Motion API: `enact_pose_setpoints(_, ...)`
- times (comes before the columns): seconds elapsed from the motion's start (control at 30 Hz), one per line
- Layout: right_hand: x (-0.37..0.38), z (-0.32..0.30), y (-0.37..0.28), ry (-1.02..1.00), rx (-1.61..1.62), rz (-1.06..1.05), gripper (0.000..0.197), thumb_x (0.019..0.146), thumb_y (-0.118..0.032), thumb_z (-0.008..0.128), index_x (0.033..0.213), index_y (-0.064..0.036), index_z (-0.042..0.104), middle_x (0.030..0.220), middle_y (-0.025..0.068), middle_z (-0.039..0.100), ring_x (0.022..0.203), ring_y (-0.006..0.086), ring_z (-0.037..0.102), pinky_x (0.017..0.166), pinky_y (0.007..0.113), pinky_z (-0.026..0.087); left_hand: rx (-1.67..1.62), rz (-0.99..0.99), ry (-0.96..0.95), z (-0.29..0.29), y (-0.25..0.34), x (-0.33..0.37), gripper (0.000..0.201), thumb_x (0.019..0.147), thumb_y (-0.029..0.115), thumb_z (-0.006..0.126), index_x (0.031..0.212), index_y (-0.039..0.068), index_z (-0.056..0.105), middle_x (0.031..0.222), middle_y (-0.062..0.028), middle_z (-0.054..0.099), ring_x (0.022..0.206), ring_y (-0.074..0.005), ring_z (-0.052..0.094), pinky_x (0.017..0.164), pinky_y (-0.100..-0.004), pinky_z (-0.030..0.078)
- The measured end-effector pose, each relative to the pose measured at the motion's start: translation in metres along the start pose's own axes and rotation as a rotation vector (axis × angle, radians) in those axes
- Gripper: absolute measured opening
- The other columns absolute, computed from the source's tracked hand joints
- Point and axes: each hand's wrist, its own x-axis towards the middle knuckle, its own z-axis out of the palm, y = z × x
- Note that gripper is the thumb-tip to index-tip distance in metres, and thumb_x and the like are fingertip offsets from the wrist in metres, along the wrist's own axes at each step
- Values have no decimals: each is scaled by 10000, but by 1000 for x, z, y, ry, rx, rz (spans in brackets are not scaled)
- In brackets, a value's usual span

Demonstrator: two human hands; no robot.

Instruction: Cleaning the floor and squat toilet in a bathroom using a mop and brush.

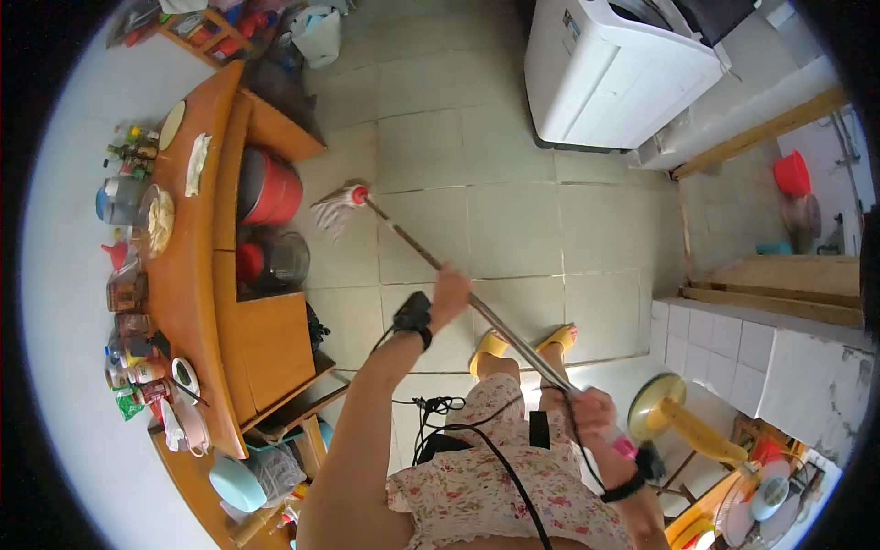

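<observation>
A mop with a long metal handle slants across the view. Its red-collared head of pale strands, slightly smeared, rests on the tiled floor beside the wooden cabinet. Midway along the handle, my left hand is wrapped round the metal. My right hand grips the handle's upper end near my body. Each wrist carries a dark strapped device, and black cables hang over my floral clothing.
On the left stands an orange wooden cabinet with jars and dishes on top; a red drum and a glass jar sit in its opening. A white washing machine stands at the far right. A yellow fan is near my right arm.
</observation>
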Motion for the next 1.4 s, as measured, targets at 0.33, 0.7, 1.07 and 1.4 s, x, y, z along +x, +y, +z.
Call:
enact_pose_setpoints(0.33, -187, -24, 34, -205, -6, -40, 448, 786, -140, 376, 1136, 117, 266, 496, -17, 460, 380, 83, 475, 371, 207, 442, -1205, 34, 774, 159, 146, 29, 154, 620, 186, 552, 686, 69, 627, 724, -167, 587, 968, -476, 428, 775, -645, 279)
enact_pose_setpoints(0.7, -280, 29, 109, -385, 120, -554, 260, 821, -146, 439, 958, 73, 477, 413, -50, 384, 287, 66, 357, 269, 191, 355, -331, 708, 81, -32, 391, 50, 198, 638, 120, 549, 759, -31, 591, 857, -298, 529, 1009, -547, 368, 688, -668, 316)
enact_pose_setpoints(1.07, -330, 38, 18, -191, -43, -872, 346, 805, -119, 352, 1083, 85, 324, 484, -27, 401, 348, 76, 420, 334, 214, 379, -413, 843, 209, -21, 553, 200, 134, 650, 211, 582, 654, 77, 580, 791, -106, 556, 1018, -337, 448, 747, -427, 396)
enact_pose_setpoints(1.4, -311, 97, 26, 498, -506, -1153, 195, 770, -2, 404, 953, -18, 469, 458, -4, 319, 282, 105, 284, 262, 242, 275, -743, 1151, 650, -75, 627, 255, 197, 748, 190, 496, 590, 79, 535, 659, -66, 497, 779, -231, 495, 918, -403, 327)
